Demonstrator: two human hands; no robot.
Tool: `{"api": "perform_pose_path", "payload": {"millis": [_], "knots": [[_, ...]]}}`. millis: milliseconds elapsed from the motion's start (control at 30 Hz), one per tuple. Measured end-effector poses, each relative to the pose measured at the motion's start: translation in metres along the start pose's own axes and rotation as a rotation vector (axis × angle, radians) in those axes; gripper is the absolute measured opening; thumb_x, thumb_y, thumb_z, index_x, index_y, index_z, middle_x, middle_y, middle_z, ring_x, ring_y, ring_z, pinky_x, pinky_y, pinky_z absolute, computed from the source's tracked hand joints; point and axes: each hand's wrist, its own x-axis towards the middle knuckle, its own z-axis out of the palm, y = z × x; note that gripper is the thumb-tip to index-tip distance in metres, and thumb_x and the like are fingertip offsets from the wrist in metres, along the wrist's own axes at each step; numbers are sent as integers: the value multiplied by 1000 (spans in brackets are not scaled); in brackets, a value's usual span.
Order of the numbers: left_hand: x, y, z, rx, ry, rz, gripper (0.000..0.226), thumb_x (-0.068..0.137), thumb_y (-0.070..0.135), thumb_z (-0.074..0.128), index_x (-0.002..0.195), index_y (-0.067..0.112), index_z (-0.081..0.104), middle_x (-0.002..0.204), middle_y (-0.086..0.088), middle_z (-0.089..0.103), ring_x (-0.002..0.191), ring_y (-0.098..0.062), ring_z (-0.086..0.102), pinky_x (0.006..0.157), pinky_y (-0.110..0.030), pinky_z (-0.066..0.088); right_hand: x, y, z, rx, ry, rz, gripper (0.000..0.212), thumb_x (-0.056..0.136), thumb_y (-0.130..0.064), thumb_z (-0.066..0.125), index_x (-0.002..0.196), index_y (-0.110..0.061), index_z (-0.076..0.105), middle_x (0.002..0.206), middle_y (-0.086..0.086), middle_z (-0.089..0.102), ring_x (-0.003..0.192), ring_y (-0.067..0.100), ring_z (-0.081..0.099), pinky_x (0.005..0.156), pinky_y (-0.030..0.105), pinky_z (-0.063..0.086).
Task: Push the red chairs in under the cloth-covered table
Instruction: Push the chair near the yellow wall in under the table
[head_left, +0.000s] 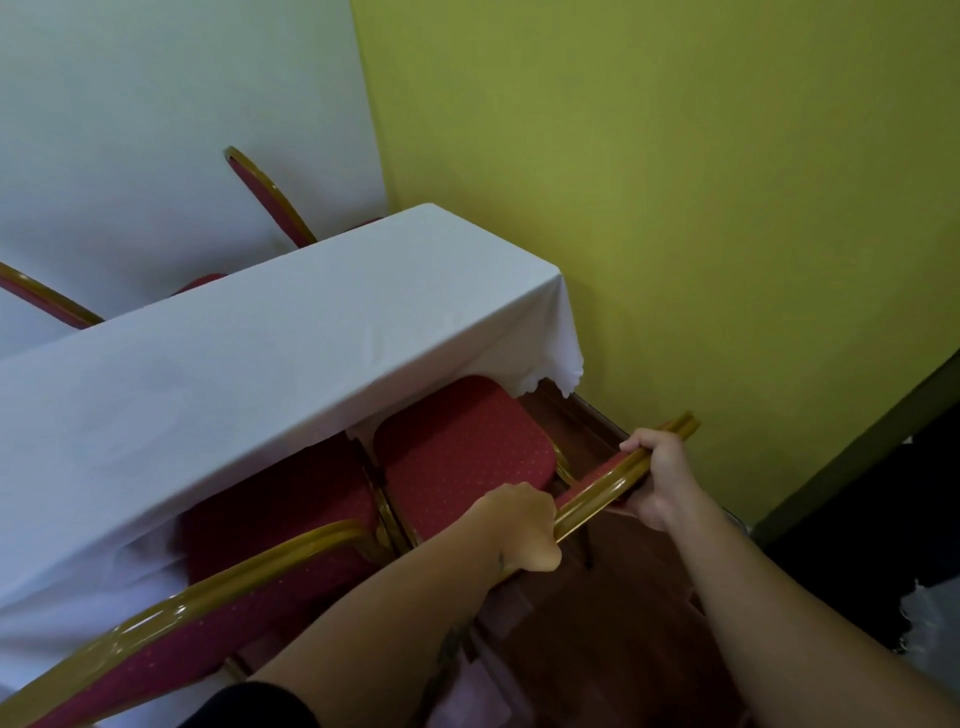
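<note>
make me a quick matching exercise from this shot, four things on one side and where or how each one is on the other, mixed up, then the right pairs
Things:
1. left hand
2. right hand
3. white tablecloth
4. nearest red chair

Places or states:
A. draped over the table, its corner hanging by the green wall
B. gripping the gold backrest rail at its end nearer the green wall
C. standing ungripped, left of the held chair
D. gripping the same gold rail at its end nearer the neighbouring chair

Pairs: 1-D, 2-B, 3-A, 4-C
</note>
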Motion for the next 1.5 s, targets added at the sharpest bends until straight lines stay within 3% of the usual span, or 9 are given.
{"api": "perform_pose_path", "payload": {"millis": [167,267,433,500,600,733,867,1133,1500], "knots": [[2,-1,-1,-37,12,-39,14,88,20,63,100,14,61,82,-1,58,80,-20,62,62,-28,46,0,0,4,-21,-4,-28,40,53,-17,63,89,-10,46,81,13,56,81,37,62,68,54,50],[0,-7,-6,-60,52,-46,8,86,18,62,92,15,58,83,-2,59,82,-22,64,63,-29,48,5,-4,11,-67,-18,-32,33,53,-20,63,81,-11,48,61,12,64,77,36,62,72,52,51],[-1,-20,-12,-103,111,-98,22,87,19,62,106,9,65,104,-10,68,90,-26,67,75,-34,52,15,-11,27,-127,-18,-13,26,49,-22,63,68,-13,47,47,7,62,72,32,61,73,47,52],[2,-24,-13,-121,105,-112,28,87,20,61,114,9,64,103,-9,66,85,-23,63,76,-34,53,19,-13,31,-144,-15,-9,27,48,-22,63,68,-13,47,47,7,63,73,32,61,73,46,52],[8,-34,-14,-173,114,-131,24,86,21,61,110,15,63,95,-2,62,79,-17,59,65,-31,46,26,-14,37,-183,-7,0,27,48,-24,64,68,-12,50,50,8,64,75,33,62,75,47,53],[11,-52,-16,-195,162,-161,20,82,20,61,102,22,60,92,1,61,78,-17,59,60,-29,40,30,-21,53,-284,14,21,24,55,-27,65,70,-10,56,72,11,65,79,32,62,79,44,53],[16,-71,-21,-299,179,-187,36,82,16,60,117,23,62,97,0,62,86,-19,62,71,-33,50,37,-26,74,-341,29,9,19,65,-26,64,74,-11,56,77,11,64,82,31,62,83,47,55],[41,-83,-33,-387,173,-180,61,84,11,59,143,25,53,104,0,65,93,-21,65,90,-43,57,59,-42,89,-350,65,-15,22,70,-25,60,85,-11,56,85,13,63,80,31,62,69,42,50],[77,-110,-56,-424,168,-173,62,85,15,59,146,29,52,94,11,63,87,-14,65,79,-32,57,106,-56,110,-306,71,-68,30,72,-31,57,92,-9,58,89,13,64,78,32,62,73,41,50]]}}
